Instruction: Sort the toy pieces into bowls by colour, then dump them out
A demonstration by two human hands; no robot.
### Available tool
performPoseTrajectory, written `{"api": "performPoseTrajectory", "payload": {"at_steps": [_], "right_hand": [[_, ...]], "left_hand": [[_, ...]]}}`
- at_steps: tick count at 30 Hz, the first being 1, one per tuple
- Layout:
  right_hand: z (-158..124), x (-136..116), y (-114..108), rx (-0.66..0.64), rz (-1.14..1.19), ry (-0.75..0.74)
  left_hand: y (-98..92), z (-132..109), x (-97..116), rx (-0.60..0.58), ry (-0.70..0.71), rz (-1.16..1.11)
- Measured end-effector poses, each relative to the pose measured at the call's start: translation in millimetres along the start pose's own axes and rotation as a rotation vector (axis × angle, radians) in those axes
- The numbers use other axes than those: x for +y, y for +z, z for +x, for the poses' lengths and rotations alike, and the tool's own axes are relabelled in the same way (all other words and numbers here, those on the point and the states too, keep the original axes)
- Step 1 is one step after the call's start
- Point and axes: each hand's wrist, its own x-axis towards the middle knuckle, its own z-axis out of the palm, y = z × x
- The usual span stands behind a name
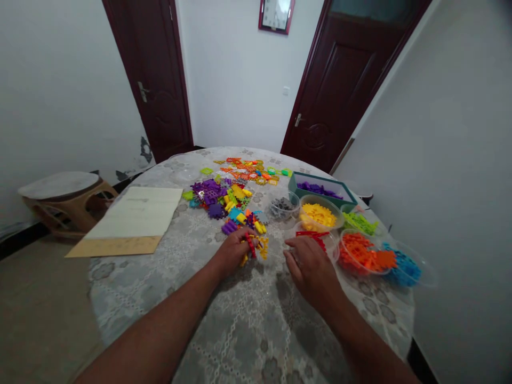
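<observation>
My left hand (233, 249) is closed around several red and yellow plastic building pieces (262, 248), which stick out past the fingertips above the tablecloth. How the pieces are joined is partly hidden by the fingers. My right hand (311, 265) is at the near left side of a clear bowl with red pieces (318, 236). Its thumb and forefinger point left with a gap between them, and nothing shows in it. Just beyond my left hand lies a mixed heap of purple, yellow, blue and green pieces (216, 194).
Bowls of grey (282, 205), yellow (318, 214), green (360, 223), orange (362, 253) and blue pieces (404, 266) line the right side. Behind them stands a green box (348, 197) with purple pieces. Orange pieces (244, 169) lie farther back. A paper folder (132, 216) lies left.
</observation>
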Motion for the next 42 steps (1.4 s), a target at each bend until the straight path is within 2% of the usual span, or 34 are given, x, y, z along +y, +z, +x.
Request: {"api": "performPoseTrajectory", "payload": {"at_steps": [4,8,13,15,18,20,23,25,28,29,31,34,36,39,42], "right_hand": [[14,-23,11,-0.097,0.197,-0.024],[16,-27,30,-0.042,0.212,0.041],[12,-29,40,0.009,0.331,0.089],[12,-29,35,0.054,0.350,0.120],[14,-20,16,0.081,0.377,0.216],[18,-5,-4,0.004,0.453,0.321],[28,30,-31,-0.133,0.592,0.471],[35,57,-40,-0.040,0.641,0.563],[41,91,-37,0.279,0.657,0.676],[40,98,-33,0.354,0.636,0.691],[35,103,-25,0.422,0.537,0.694],[23,88,-17,0.460,0.345,0.602],[18,66,-13,0.423,0.272,0.423],[14,29,-6,0.215,0.272,0.070],[11,2,8,-0.032,0.288,-0.157]], "left_hand": [[4.1,-1,-2,-0.044,-0.001,-0.098],[2.1,-1,-4,-0.041,0.009,-0.175],[0.3,-1,-9,-0.153,-0.019,-0.219],[0.7,-1,-11,-0.181,-0.033,-0.221],[1.8,0,-12,-0.192,-0.082,-0.198],[2.8,0,-9,-0.163,-0.126,-0.154],[4.6,-1,-2,-0.094,-0.170,-0.043],[5.8,-2,3,-0.081,-0.171,0.041],[7.4,-3,9,-0.084,-0.161,0.133],[8.0,-3,10,-0.080,-0.162,0.147],[9.2,-3,12,-0.058,-0.162,0.160],[11.2,-2,11,-0.024,-0.135,0.183],[12.5,-2,9,-0.008,-0.115,0.209],[13.4,-2,5,-0.008,-0.073,0.253],[11.7,-2,-1,-0.050,-0.023,0.256]]}}
